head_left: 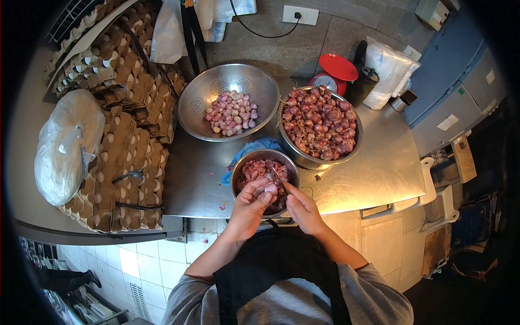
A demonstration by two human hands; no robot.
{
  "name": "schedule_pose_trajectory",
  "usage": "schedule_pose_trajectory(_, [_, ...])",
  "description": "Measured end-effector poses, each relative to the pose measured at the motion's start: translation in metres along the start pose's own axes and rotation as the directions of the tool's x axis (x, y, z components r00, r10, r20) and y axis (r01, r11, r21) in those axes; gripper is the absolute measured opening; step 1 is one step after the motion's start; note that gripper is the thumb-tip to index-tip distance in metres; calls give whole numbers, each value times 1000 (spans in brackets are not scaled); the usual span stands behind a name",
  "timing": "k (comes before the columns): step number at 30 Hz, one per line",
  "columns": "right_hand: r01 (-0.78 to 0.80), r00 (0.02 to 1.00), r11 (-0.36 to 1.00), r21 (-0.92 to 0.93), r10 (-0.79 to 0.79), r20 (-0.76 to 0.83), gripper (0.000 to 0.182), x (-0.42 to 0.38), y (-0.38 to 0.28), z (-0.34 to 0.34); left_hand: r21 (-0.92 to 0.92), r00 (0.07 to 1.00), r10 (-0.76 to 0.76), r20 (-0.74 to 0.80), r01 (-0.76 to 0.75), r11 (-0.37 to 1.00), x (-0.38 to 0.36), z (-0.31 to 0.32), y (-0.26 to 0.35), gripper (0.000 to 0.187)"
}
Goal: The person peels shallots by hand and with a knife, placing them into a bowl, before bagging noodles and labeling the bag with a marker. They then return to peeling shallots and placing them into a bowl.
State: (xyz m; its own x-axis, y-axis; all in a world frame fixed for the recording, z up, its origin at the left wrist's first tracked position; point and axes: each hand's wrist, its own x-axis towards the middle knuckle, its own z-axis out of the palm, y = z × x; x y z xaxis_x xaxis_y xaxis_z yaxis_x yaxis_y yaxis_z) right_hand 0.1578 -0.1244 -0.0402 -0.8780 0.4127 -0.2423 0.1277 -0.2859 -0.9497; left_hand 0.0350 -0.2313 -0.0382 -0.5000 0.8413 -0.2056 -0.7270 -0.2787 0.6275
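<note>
Over a small steel bowl (235,179) of reddish peels, my left hand (251,205) pinches a pale pink shallot (271,188). My right hand (302,208) is closed round a small knife (277,174), its blade beside the shallot. Behind and to the left, a wide steel colander (192,116) holds peeled shallots (232,112). A deep steel bowl (325,161) heaped with unpeeled red shallots (319,123) stands behind on the right. A blue cloth (264,143) lies partly under the small bowl. The knife's handle is hidden in my right hand.
Stacked egg trays (122,157) and a filled plastic bag (70,146) occupy the left side. A red scale (338,67) and white plastic packs (385,70) stand at the back right. White chairs (441,208) are beyond the steel table's right edge (379,205). A person's leg (67,279) shows lower left.
</note>
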Motion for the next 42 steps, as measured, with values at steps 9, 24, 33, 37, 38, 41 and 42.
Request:
schedule_pose_trajectory(9, [234,970,950,-208,-241,-10,41,7,9,-5,33,999,31,17,-31,999,5,-1,-2,24])
schedule_pose_trajectory(24, [345,937,847,-404,-336,95,46,12,8,-15,456,826,559,-71,-472,755,120,5,94,33])
schedule_pose_trajectory(33, [55,992,996,76,-63,113,43,-9,0,-43,659,923,227,310,-381,649,203,52,44,18])
schedule_pose_trajectory(37, [58,998,993,98,-61,22,43,-22,-9,-54,865,888,48,458,-457,205,235,73,-6,15])
schedule_pose_trajectory(38, [52,999,994,98,-53,11,42,-25,-10,-59,875,880,8,476,-474,98,243,76,-18,17])
schedule_pose_trajectory(41, [16,999,983,184,-9,-36,42,-31,-16,-65,838,852,-23,523,-520,-165,250,97,-36,20])
schedule_pose_trajectory(42, [17,999,983,180,-8,-48,43,-32,-17,-67,791,839,-45,542,-528,-311,253,100,-40,19])
